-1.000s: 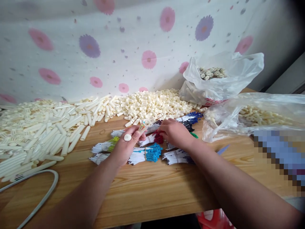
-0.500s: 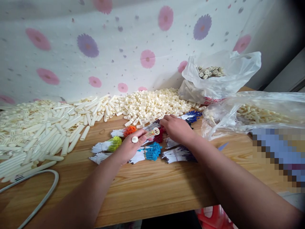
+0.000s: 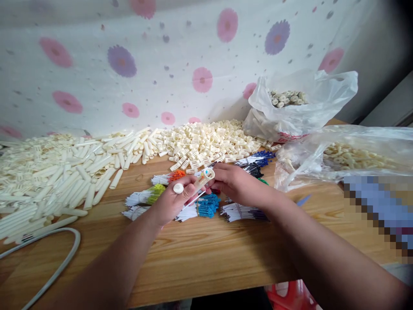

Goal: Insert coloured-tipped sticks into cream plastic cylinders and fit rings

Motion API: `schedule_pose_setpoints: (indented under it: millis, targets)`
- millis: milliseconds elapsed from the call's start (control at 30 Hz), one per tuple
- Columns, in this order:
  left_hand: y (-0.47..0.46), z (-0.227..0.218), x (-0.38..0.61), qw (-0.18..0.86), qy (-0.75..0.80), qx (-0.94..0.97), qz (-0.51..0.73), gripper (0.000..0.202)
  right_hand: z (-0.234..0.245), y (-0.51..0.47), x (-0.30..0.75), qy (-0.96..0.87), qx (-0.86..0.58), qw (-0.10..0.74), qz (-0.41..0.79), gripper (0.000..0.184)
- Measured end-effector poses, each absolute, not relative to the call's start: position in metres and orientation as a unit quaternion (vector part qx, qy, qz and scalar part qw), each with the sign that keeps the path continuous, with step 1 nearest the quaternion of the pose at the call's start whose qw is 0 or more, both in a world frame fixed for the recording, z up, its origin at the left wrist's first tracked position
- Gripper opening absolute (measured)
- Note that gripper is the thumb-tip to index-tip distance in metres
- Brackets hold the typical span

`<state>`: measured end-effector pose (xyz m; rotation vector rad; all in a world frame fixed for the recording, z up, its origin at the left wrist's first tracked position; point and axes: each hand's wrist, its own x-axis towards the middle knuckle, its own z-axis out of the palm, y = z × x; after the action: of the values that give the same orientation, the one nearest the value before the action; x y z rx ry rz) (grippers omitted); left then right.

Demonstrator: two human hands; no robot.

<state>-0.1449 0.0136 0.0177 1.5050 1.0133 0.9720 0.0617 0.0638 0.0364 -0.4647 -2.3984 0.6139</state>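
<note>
My left hand [image 3: 174, 200] is closed around a cream pen barrel [image 3: 204, 178], its open end facing up and right, with small coloured bits inside. A white round-ended piece [image 3: 178, 188] sticks out between the fingers of the same hand. Close beside the barrel's mouth, my right hand [image 3: 234, 183] has its fingers pinched together. A thin white pen refill [image 3: 195, 199] runs from its fingertips down and left beneath the barrel. Below the hands lie bundled refills: blue-tipped [image 3: 208, 205], yellow-tipped [image 3: 150, 194], orange-tipped [image 3: 171, 177] and dark-tipped [image 3: 241, 212].
Cream slotted tubes [image 3: 209, 140] are heaped at the back, longer cream barrels [image 3: 77, 185] at left. Plastic bags [image 3: 300, 116] of parts stand at right. A white cable [image 3: 75, 245] curves at front left. A small blue piece [image 3: 303, 200] lies on the wooden table [image 3: 200, 262].
My right hand has come left and down from the bundles at the back to the barrel's mouth. A thin white refill now shows at its fingertips. My left hand keeps hold of the barrel.
</note>
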Motion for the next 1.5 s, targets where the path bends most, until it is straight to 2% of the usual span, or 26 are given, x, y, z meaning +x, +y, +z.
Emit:
schedule_pose_setpoints:
  millis: [133, 367, 733, 967, 1100, 1200, 1333, 1400, 1500]
  targets:
    - [0.014, 0.018, -0.145, 0.557, 0.359, 0.622, 0.417, 0.044, 0.033, 0.062, 0.058, -0.868, -0.204, 0.364, 0.27, 0.011]
    - [0.015, 0.023, -0.146, 0.573, 0.327, 0.583, 0.474, 0.041, 0.03, 0.063, 0.057, -0.755, -0.246, 0.385, 0.47, 0.009]
    - [0.012, 0.024, -0.143, 0.612, 0.309, 0.546, 0.482, 0.044, 0.027, 0.057, 0.05, -0.706, -0.2, 0.467, 0.493, 0.014]
    - [0.009, 0.023, -0.145, 0.671, 0.269, 0.523, 0.451, 0.043, 0.03, 0.056, 0.05, -0.714, -0.114, 0.463, 0.513, 0.009]
    - [0.013, 0.02, -0.147, 0.639, 0.264, 0.561, 0.456, 0.041, 0.04, 0.051, 0.055, -0.687, -0.109, 0.477, 0.537, 0.011]
    - [0.018, 0.015, -0.152, 0.567, 0.306, 0.591, 0.485, 0.039, 0.054, 0.043, 0.067, -0.662, -0.148, 0.567, 0.468, 0.011]
    - [0.021, 0.011, -0.161, 0.509, 0.37, 0.589, 0.507, 0.039, 0.073, 0.02, 0.084, -0.626, -0.17, 0.7, 0.298, 0.003]
    - [0.02, 0.011, -0.163, 0.485, 0.398, 0.592, 0.506, 0.042, 0.079, 0.009, 0.089, -0.641, -0.18, 0.713, 0.218, 0.007]
    - [0.018, 0.012, -0.163, 0.45, 0.426, 0.613, 0.49, 0.04, 0.086, -0.001, 0.093, -0.712, -0.166, 0.667, 0.145, 0.014]
